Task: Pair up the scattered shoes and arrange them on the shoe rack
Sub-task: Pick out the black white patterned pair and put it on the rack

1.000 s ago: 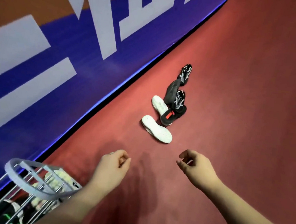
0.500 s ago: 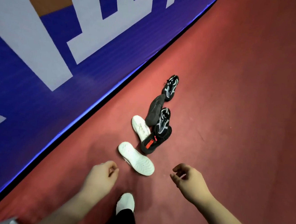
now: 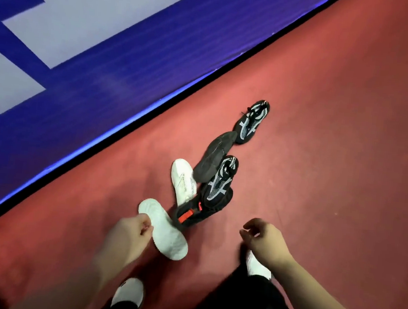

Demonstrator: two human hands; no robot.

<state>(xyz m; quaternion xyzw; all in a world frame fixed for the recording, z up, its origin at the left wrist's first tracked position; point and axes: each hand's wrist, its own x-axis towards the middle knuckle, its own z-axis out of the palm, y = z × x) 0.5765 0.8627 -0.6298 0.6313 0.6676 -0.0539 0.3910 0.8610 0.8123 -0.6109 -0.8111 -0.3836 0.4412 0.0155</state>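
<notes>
We note white sneaker (image 3: 163, 230) sole-up on floor (image 3: 333, 167), 3 o'clock of left hand (image 3: 129, 232); second white sneaker (image 3: 182, 182) at 12 o'clock. Left hand, right hand (image 3: 264, 242) loosely curled, empty, apparently poised for pairing.

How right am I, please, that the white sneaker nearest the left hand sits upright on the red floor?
Not quite: the head view shows the white sneaker nearest the left hand lying sole-up, tread facing the camera, not upright. It is indeed on the red floor.
</notes>
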